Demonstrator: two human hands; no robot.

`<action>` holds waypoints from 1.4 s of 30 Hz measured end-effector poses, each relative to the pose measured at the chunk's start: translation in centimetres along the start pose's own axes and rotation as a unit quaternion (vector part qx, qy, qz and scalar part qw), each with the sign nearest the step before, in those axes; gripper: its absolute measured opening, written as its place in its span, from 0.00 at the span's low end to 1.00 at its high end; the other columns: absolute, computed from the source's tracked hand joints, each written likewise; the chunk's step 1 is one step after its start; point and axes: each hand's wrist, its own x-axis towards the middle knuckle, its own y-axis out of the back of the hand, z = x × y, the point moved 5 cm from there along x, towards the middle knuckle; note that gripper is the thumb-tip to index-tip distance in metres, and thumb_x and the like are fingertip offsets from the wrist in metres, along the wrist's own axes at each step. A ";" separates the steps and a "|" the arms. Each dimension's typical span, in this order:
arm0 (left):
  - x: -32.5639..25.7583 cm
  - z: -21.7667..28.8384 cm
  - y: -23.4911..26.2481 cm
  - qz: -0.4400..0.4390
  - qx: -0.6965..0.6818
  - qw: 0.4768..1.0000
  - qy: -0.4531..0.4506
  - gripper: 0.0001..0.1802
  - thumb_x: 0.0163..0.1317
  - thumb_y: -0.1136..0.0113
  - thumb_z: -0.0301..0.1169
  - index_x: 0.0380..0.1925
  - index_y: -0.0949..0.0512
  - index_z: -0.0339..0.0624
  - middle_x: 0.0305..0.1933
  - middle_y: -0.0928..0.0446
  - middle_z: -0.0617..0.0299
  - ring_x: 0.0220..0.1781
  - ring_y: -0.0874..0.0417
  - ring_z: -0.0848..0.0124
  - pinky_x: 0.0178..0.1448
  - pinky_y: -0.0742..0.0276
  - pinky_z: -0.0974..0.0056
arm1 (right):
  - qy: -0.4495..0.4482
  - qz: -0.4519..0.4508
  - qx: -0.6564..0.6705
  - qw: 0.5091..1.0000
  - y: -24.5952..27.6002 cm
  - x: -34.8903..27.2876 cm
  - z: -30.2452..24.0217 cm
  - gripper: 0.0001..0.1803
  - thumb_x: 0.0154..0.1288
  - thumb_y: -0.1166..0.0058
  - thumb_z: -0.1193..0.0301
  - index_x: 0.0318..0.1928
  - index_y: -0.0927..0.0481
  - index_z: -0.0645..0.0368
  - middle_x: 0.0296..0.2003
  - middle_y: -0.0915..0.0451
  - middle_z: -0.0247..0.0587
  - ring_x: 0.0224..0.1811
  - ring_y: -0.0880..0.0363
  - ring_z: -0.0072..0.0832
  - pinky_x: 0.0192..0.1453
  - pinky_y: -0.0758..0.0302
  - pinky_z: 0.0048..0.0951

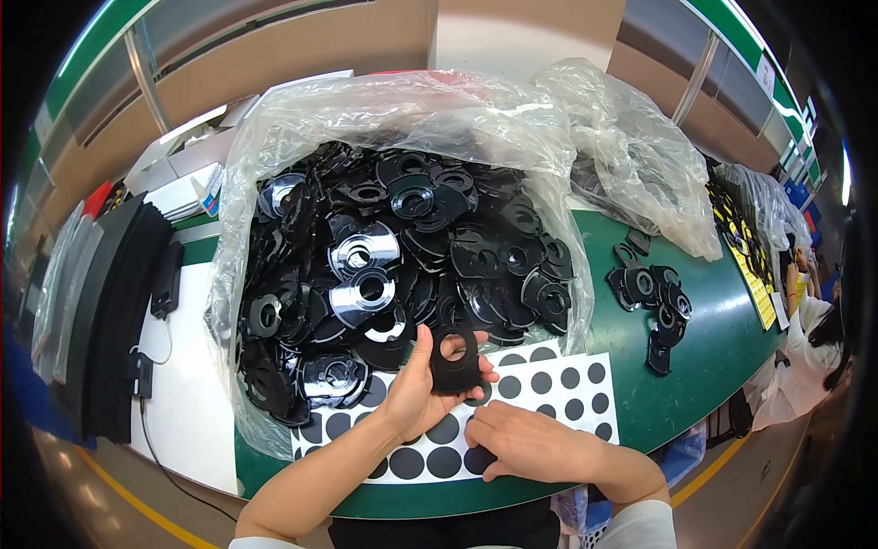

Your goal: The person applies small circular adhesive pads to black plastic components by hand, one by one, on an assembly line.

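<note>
My left hand [418,395] is closed on a black plastic part [455,369] with a round hole near its top, holding it up above a white sheet [522,382]. Rows of black round stickers [444,462] cover that sheet. Low over the sheet, my right hand [521,443] has its fingers curled inward and its thumb down beside one of the dots. Whatever its fingertips may pinch is hidden by the hand. Beyond both hands, a large clear plastic bag [402,101] lies open, heaped with similar glossy black parts [370,252].
Several loose black parts [654,297] lie on the green table [704,302] to the right, near a second crumpled plastic bag [640,165]. Dark foam sheets [119,302] stand at the left beside a cable. Another person [805,348] sits at far right.
</note>
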 end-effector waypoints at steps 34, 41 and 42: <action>-0.5 -0.1 -0.4 0.024 0.022 0.999 0.008 0.40 0.67 0.83 0.62 0.45 0.30 0.40 0.37 0.25 0.52 0.38 0.25 0.64 0.39 0.31 0.63 | -0.052 0.366 0.453 0.811 3.2 1.8 5.6 0.11 0.59 0.45 0.82 0.38 0.34 0.60 0.34 0.24 0.38 0.32 0.23 0.19 0.39 0.25 0.20; -0.6 -0.2 -0.2 0.027 0.005 1.000 0.008 0.38 0.67 0.83 0.62 0.44 0.30 0.42 0.39 0.26 0.52 0.39 0.24 0.62 0.38 0.31 0.63 | -0.030 0.376 0.478 0.793 2.9 1.8 6.0 0.11 0.61 0.45 0.81 0.37 0.35 0.59 0.33 0.24 0.36 0.31 0.25 0.17 0.36 0.26 0.19; -0.6 -0.2 -0.2 0.032 -0.009 0.999 0.011 0.38 0.66 0.83 0.63 0.44 0.31 0.43 0.39 0.26 0.52 0.39 0.24 0.61 0.38 0.31 0.63 | -0.007 0.406 0.488 0.772 3.3 1.4 6.2 0.11 0.60 0.45 0.81 0.37 0.35 0.59 0.34 0.24 0.36 0.33 0.25 0.17 0.37 0.26 0.19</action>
